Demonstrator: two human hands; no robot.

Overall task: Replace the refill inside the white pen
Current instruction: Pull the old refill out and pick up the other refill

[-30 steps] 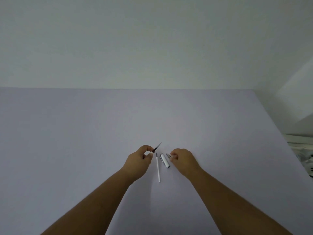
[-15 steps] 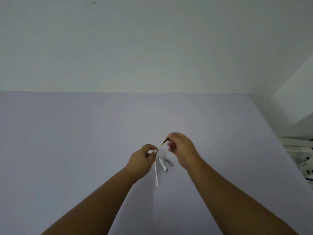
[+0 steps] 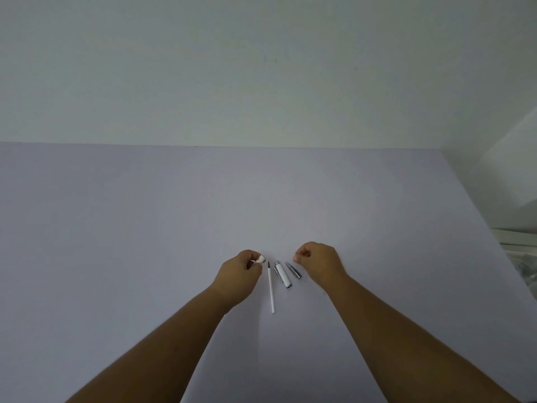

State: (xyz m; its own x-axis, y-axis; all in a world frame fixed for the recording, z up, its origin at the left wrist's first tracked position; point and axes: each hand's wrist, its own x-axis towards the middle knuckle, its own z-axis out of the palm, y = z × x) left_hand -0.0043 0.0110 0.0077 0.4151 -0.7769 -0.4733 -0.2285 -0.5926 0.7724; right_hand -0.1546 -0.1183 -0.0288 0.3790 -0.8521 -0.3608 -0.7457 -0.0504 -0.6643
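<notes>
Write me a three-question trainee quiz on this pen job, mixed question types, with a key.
1. True or false: the white refill is lying on the table, with neither hand touching it.
2. Multiple choice: what does the left hand pinch? A) a small white pen piece B) a coin C) nothing
3. Fill in: between the refill and the right hand, two pieces lie on the table, the white pen cap with its clip and a slim ____ metal piece.

Key: 1 true; 2 A; 3 grey. The right hand is closed on something thin, too small to name.
</notes>
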